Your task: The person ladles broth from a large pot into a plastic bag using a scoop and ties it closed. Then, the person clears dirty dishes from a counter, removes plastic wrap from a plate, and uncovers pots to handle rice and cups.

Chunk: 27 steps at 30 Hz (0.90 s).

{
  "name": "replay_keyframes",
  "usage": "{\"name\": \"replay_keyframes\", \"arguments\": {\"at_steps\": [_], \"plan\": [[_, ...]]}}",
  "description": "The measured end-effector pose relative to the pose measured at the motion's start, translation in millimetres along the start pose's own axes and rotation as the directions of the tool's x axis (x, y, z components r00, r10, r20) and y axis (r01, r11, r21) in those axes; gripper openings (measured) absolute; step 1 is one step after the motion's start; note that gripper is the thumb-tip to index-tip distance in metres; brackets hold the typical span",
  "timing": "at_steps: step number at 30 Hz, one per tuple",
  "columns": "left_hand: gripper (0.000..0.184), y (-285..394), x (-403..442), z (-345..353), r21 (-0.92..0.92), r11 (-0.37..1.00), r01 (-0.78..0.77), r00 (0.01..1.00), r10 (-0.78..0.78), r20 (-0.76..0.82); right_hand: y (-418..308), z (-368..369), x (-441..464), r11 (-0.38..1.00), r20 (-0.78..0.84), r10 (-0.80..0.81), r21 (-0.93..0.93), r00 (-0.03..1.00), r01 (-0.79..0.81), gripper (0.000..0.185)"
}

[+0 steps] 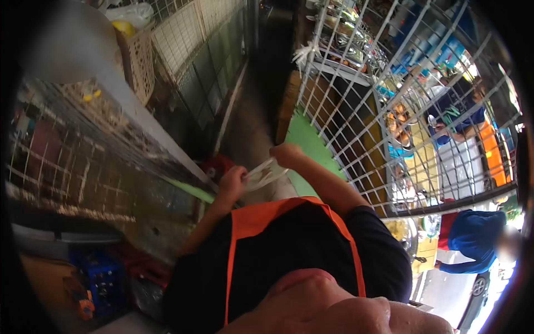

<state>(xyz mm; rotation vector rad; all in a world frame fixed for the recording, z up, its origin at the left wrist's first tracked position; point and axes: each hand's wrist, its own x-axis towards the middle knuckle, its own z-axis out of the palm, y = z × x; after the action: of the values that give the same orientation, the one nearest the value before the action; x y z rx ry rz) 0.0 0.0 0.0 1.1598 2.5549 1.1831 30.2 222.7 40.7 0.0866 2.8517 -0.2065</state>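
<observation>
In front of the orange apron (272,210), my left hand (231,182) is closed on one side of a translucent plastic bag (266,173). My right hand (286,155) grips the opposite upper edge, so the bag is stretched between the two. It looks thin and whitish; whether anything lies inside cannot be made out. Close behind my left hand is a red object (216,167), partly hidden and too dark to name.
A white wire grid (356,117) stands on my right above a green surface (311,142). Past it are a tray of brown food (399,122) and two people. On my left runs a pale ledge (150,131) with a basket (142,67). Blue crates (99,284) sit lower left.
</observation>
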Motion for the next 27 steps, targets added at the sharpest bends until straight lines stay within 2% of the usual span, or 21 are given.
{"name": "replay_keyframes", "arguments": {"at_steps": [2, 3, 5, 6, 8, 9, 11, 12, 14, 15, 17, 19, 21, 22, 24, 25, 26, 27], "plan": [[0.016, 11, 19, 22, 0.083, 0.996, 0.02, 0.999, -0.017, -0.043, 27, -15, 8, 0.993, -0.026, 0.009, -0.116, 1.0, -0.012, 0.026], [0.016, -40, 31, -33, 0.185, 0.981, 0.05, 0.998, -0.057, 0.033, -16, -11, 76, 1.0, -0.027, -0.021, 0.014, 0.999, 0.021, 0.026], [0.017, -58, 80, 7, 0.104, 0.991, 0.079, 0.987, -0.063, -0.147, 23, -40, 124, 0.963, -0.011, -0.146, -0.229, 0.989, 0.14, 0.022], [0.017, -70, 85, 18, 0.101, 0.99, 0.095, 0.988, -0.081, -0.134, 26, -37, 148, 0.965, 0.007, -0.149, -0.217, 0.989, 0.146, 0.022], [0.02, -91, 109, 26, 0.038, 0.976, 0.216, 0.95, -0.201, -0.238, 31, -49, 200, 0.911, 0.135, -0.259, -0.295, 0.956, 0.289, 0.02], [0.02, -95, 111, 29, 0.033, 0.971, 0.237, 0.946, -0.223, -0.235, 32, -41, 216, 0.908, 0.154, -0.27, -0.288, 0.951, 0.304, 0.02], [0.02, -108, 124, 27, 0.052, 0.949, 0.311, 0.919, -0.286, -0.272, 34, -39, 261, 0.787, 0.238, -0.502, -0.273, 0.832, 0.553, 0.02], [0.02, -115, 124, 26, 0.055, 0.941, 0.335, 0.911, -0.308, -0.275, 32, -27, 282, 0.777, 0.248, -0.52, -0.261, 0.818, 0.573, 0.02], [0.019, -129, 137, 20, 0.005, 0.888, 0.46, 0.86, -0.444, -0.252, 29, -17, 333, 0.678, 0.42, -0.589, -0.208, 0.69, 0.705, 0.022], [0.019, -137, 138, 23, -0.007, 0.879, 0.477, 0.848, -0.462, -0.26, 26, -6, 354, 0.664, 0.436, -0.595, -0.206, 0.675, 0.719, 0.022], [0.021, -161, 144, 20, -0.056, 0.778, 0.626, 0.747, -0.619, -0.242, 9, 9, 403, 0.596, 0.64, -0.568, -0.115, 0.518, 0.795, 0.023], [0.025, -194, 141, 31, -0.042, 0.778, 0.627, 0.722, -0.601, -0.344, -5, 29, 453, 0.449, 0.673, -0.66, -0.002, 0.334, 0.893, 0.022], [0.022, -202, 162, 13, -0.038, 0.738, 0.674, 0.699, -0.652, -0.294, -17, 8, 477, 0.433, 0.725, -0.633, 0.041, 0.271, 0.901, 0.023], [0.022, -223, 172, 16, -0.028, 0.741, 0.671, 0.7, -0.645, -0.306, -15, 8, 497, 0.427, 0.717, -0.64, 0.033, 0.276, 0.904, 0.023], [0.019, -271, 192, 5, -0.306, 0.753, 0.583, 0.714, -0.654, -0.249, -13, 5, 534, 0.279, 0.693, -0.667, -0.106, 0.273, 0.954, 0.021], [0.019, -284, 208, -9, -0.275, 0.759, 0.59, 0.723, -0.649, -0.238, -3, -2, 544, 0.292, 0.67, -0.688, -0.096, 0.279, 0.951, 0.021], [0.018, -295, 242, -19, -0.457, 0.666, 0.589, 0.659, -0.724, -0.205, 23, -26, 553, 0.439, 0.47, -0.797, 0.022, 0.378, 0.898, 0.019], [0.017, -306, 272, -28, -0.623, 0.545, 0.561, 0.599, -0.787, -0.15, 42, -53, 558, 0.538, 0.252, -0.833, 0.168, 0.492, 0.826, 0.017]]}}
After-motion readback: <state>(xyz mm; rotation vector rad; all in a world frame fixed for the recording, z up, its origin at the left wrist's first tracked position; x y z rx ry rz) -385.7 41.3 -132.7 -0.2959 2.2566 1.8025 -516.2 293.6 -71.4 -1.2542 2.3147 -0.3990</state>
